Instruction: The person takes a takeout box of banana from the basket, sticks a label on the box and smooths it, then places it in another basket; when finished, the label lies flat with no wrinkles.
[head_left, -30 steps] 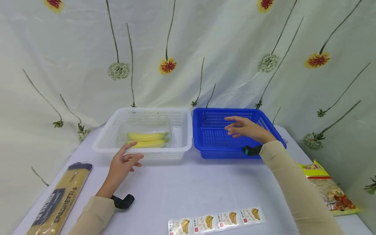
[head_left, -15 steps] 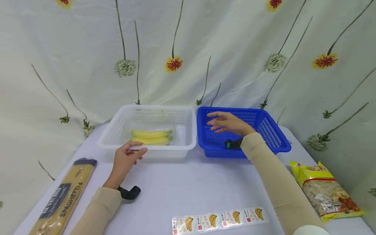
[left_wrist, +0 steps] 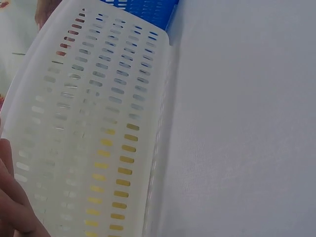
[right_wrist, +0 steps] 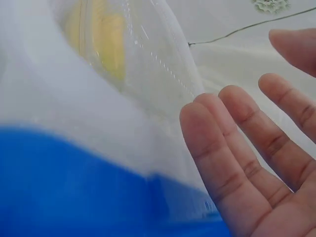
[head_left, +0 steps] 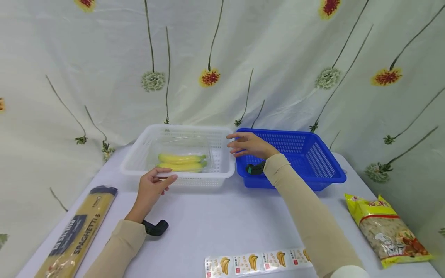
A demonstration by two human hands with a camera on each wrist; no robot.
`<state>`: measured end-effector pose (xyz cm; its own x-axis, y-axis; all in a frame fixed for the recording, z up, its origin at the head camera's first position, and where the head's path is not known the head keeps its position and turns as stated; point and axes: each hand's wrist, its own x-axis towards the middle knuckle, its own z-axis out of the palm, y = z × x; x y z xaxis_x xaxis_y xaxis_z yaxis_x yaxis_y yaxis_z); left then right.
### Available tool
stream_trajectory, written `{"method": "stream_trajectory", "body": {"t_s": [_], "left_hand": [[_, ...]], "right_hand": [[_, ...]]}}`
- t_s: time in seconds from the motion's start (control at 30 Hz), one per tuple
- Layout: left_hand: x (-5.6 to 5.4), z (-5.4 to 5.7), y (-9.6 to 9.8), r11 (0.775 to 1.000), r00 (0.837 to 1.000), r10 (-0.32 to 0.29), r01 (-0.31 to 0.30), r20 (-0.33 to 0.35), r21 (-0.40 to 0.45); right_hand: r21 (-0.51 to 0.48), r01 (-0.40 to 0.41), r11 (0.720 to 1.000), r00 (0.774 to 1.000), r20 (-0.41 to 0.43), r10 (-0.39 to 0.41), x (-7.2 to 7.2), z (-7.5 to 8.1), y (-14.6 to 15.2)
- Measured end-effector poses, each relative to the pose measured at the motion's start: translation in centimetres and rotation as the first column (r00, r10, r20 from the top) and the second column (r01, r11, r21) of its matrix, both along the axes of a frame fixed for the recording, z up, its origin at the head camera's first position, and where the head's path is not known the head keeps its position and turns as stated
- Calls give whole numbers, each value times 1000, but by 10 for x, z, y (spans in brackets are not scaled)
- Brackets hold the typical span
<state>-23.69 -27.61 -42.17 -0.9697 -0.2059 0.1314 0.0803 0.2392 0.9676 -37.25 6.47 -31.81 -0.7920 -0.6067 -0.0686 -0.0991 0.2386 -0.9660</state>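
Observation:
My left hand [head_left: 150,190] holds the front rim of the white basket [head_left: 205,175], thumb on the outer side and the other fingers over the edge. In the left wrist view its fingers [left_wrist: 15,210] show at the lower left beside the slotted wall. Inside the basket lies a clear plastic box [head_left: 184,143] with yellow bananas [head_left: 181,158] in it. My right hand [head_left: 251,145] hovers open where the white and blue baskets meet, holding nothing. Its fingers [right_wrist: 205,131] are extended in the right wrist view, close to the white rim. Beneath its wrist is the blue basket [head_left: 323,180].
Left on the white table [head_left: 205,220] lies a spaghetti packet [head_left: 81,227]. A yellow-topped food bag [head_left: 389,231] lies at the right. A strip of banana stickers [head_left: 257,263] is near the front, partly covered by the right sleeve. A flowered cloth [head_left: 278,46] hangs behind.
My right hand has moved left from over the blue basket toward the white one. My left hand has reached the white basket's front rim and taken hold of it. The view has shifted slightly.

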Motion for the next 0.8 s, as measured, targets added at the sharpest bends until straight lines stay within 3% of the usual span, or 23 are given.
{"method": "stream_trajectory", "body": {"t_s": [0.47, 0.8], "left_hand": [[2, 1, 3, 1000, 999, 1, -1, -44, 8], [2, 1, 3, 1000, 999, -2, 2, -45, -6]], "right_hand": [[-3, -4, 1000, 991, 135, 4, -4, -3, -60], [117, 113, 987, 964, 228, -137, -4, -8, -92]]}}
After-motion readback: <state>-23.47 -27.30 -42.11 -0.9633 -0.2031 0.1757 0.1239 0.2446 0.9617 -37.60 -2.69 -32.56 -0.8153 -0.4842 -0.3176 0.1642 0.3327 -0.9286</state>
